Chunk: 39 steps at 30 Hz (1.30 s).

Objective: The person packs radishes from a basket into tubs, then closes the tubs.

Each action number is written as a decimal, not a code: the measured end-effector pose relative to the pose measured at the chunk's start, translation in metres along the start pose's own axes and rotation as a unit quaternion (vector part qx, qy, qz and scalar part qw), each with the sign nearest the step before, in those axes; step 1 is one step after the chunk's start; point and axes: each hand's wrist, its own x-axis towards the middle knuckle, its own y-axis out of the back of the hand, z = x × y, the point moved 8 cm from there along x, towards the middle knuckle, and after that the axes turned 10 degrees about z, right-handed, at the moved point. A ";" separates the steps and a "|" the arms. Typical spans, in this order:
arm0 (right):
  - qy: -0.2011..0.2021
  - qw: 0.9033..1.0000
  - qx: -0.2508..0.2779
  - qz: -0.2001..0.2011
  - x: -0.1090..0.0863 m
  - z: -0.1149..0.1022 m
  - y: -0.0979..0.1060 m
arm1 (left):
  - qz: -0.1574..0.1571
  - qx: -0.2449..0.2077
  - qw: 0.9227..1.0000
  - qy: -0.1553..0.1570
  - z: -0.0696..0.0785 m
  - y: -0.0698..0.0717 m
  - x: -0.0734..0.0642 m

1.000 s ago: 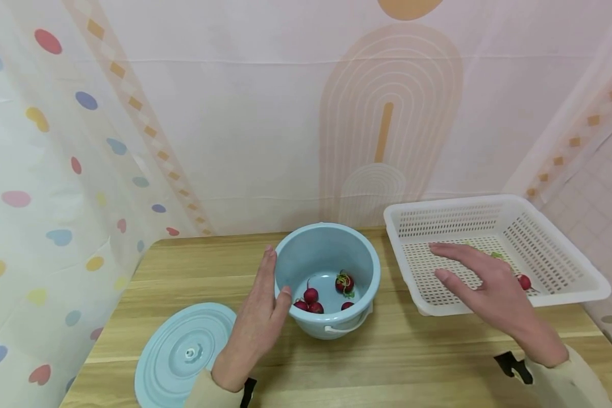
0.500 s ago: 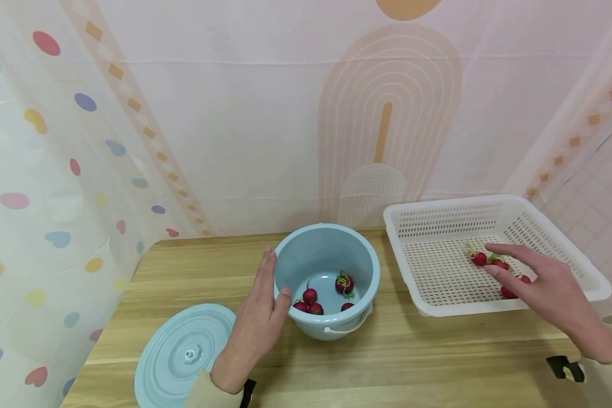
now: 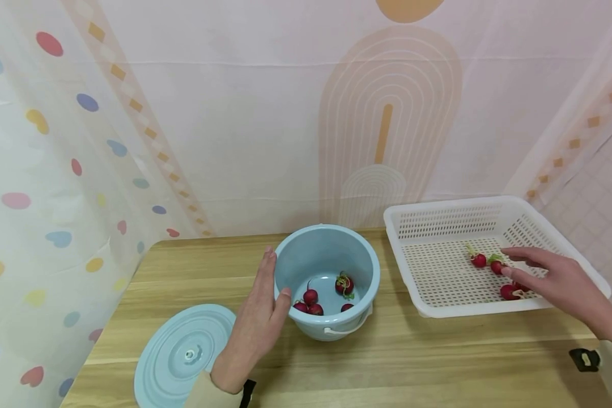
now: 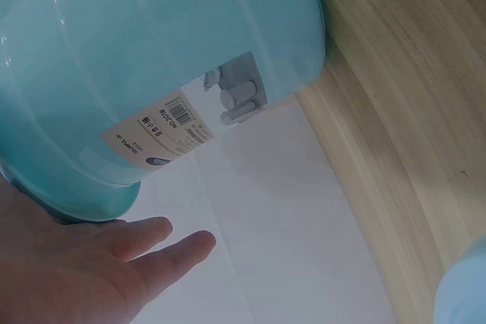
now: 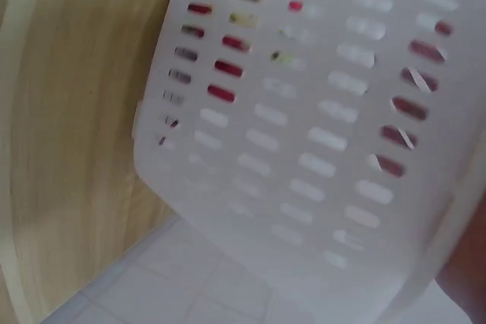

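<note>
My left hand (image 3: pixel 255 317), its fingers straight, rests against the left rim of a light blue bucket (image 3: pixel 316 255). Several red radishes (image 3: pixel 311 296) lie inside, one with green stems. In the left wrist view, the bucket's side shows a printed label (image 4: pixel 190 115), the hand at its rim. My right hand (image 3: pixel 556 280) reaches into a white plastic basket (image 3: pixel 433 277), thumb and fingers apart. Its fingertips are right beside a radish (image 3: pixel 496 267); another radish (image 3: pixel 478 260) lies to the left and more partly under the hand. Through the slots of the basket wall (image 5: pixel 304 165), red patches show.
A light blue round lid (image 3: pixel 183 354) lies on the wooden table (image 3: pixel 387 368), left of the bucket. The bucket's white handle (image 3: pixel 349 327) hangs at its front. A patterned curtain (image 3: pixel 265 130) stands behind the table.
My right hand has moved right and back within the basket, uncovering radishes that it hid before. The left hand, bucket and lid have stayed in place.
</note>
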 end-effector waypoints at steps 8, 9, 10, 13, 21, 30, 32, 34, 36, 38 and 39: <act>-0.036 0.993 0.014 -0.115 0.015 0.019 -0.020 | -0.002 -0.001 1.000 0.000 0.000 0.000 0.000; -0.039 0.991 0.015 -0.128 0.017 0.022 -0.022 | -0.002 -0.001 1.000 0.000 0.000 0.000 0.000; -0.043 0.989 0.017 -0.141 0.020 0.025 -0.023 | -0.002 -0.001 1.000 0.000 -0.001 0.000 0.000; -0.051 0.983 0.030 -0.176 0.025 0.033 -0.028 | -0.001 -0.002 1.000 -0.002 -0.001 0.000 0.000; -0.077 0.965 0.077 -0.239 0.033 0.049 -0.041 | -0.001 -0.005 1.000 0.002 -0.001 0.001 -0.001; -0.086 0.948 0.077 -0.296 0.027 0.062 -0.056 | 0.002 -0.004 1.000 -0.008 0.002 0.000 -0.001; -0.082 0.947 0.071 -0.302 0.026 0.063 -0.058 | 0.002 -0.002 1.000 -0.007 0.001 0.000 -0.002; -0.078 0.947 0.064 -0.304 0.026 0.063 -0.060 | 0.002 -0.002 1.000 -0.007 0.001 0.000 -0.002; -0.073 0.949 0.057 -0.301 0.026 0.061 -0.061 | 0.002 -0.002 1.000 -0.007 0.001 0.000 -0.001; -0.067 0.951 0.050 -0.297 0.026 0.060 -0.063 | 0.002 -0.002 1.000 -0.008 0.001 0.000 -0.001; -0.065 0.952 0.050 -0.295 0.025 0.060 -0.064 | 0.002 -0.001 1.000 -0.008 0.001 0.000 -0.001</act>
